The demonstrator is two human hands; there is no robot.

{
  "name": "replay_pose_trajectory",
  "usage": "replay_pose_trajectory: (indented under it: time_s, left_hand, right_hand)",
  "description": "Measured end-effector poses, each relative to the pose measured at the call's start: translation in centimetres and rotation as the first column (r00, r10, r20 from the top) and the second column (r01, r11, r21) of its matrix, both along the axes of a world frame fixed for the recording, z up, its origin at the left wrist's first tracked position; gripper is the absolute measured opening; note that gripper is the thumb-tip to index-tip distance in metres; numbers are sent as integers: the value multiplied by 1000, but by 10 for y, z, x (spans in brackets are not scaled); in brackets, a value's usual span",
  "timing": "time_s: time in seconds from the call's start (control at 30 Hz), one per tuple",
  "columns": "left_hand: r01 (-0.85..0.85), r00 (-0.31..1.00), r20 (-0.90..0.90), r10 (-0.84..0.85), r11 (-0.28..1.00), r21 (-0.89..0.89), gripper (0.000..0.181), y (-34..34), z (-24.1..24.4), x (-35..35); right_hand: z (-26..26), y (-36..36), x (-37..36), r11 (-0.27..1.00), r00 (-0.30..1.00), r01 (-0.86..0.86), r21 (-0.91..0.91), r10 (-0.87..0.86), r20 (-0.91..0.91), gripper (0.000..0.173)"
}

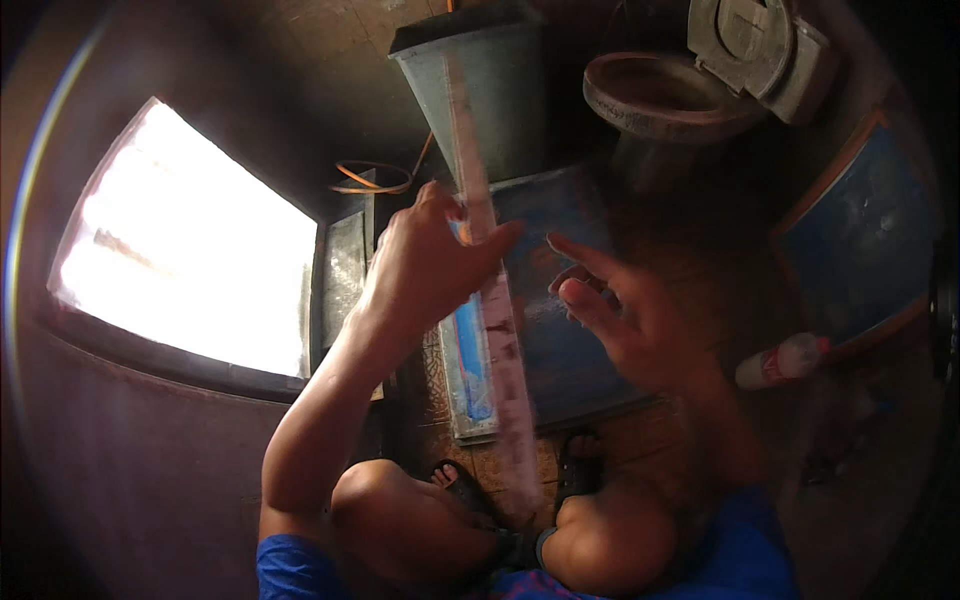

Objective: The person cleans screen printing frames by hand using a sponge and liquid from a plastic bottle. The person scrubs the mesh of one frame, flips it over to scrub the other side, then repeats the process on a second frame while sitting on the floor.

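My left hand (427, 255) holds a long, flat, pinkish strip (514, 382), apparently wood, with its thumb across the near side. The strip is blurred and dark-marked; it runs from in front of the grey bin down between my knees. My right hand (634, 311) is apart from the strip, to its right, with index finger and thumb spread and the other fingers curled. Nothing shows in it. Beneath both hands a blue-surfaced panel (562, 360) with a pale metal-looking edge lies on the tiled floor. The strip and my left hand cover part of it.
Beyond the panel stands a tapered grey bin (510, 97), with an orange hose or cable (360, 189) beside it. A toilet bowl (637, 112) with raised lid (742, 30) is back right. Another blue framed panel (862, 247) and a plastic bottle (784, 360) are right; a bright window (187, 255) is left.
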State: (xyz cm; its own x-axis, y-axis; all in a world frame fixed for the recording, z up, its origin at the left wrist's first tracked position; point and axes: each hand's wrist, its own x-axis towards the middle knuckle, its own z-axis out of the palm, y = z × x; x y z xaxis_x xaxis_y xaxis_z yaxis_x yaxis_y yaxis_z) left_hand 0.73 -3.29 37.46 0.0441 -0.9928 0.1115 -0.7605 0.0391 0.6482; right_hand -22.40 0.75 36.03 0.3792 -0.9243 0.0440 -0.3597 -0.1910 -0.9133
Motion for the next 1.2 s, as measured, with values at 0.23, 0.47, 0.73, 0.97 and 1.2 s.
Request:
replay_pose_trajectory:
  time_s: [0.23,0.47,0.73,0.97,1.2]
  left_hand:
    - [211,973,100,-206,976,-52,85,-6,-34,17]
    - [180,984,-85,-159,893,413,79,-40,-165,19]
    - [444,847,-530,45,488,751,62,55,-364,94]
    - [634,772,-542,-332,464,619,50,142,-485,87]
    - [481,700,-608,375,382,789,49,158,-430,42]
  right_hand:
    - [-20,21,-3,984,979,122,-133,-141,-149,75]
    - [-44,-17,-141,978,980,191,86,-186,-70,56]
    - [-82,-44,-147,865,847,494,93,-454,-278,52]
    - [-119,-71,-140,877,819,480,-29,-460,-342,58]
    - [-129,-80,-164,871,770,472,-138,-483,-418,60]
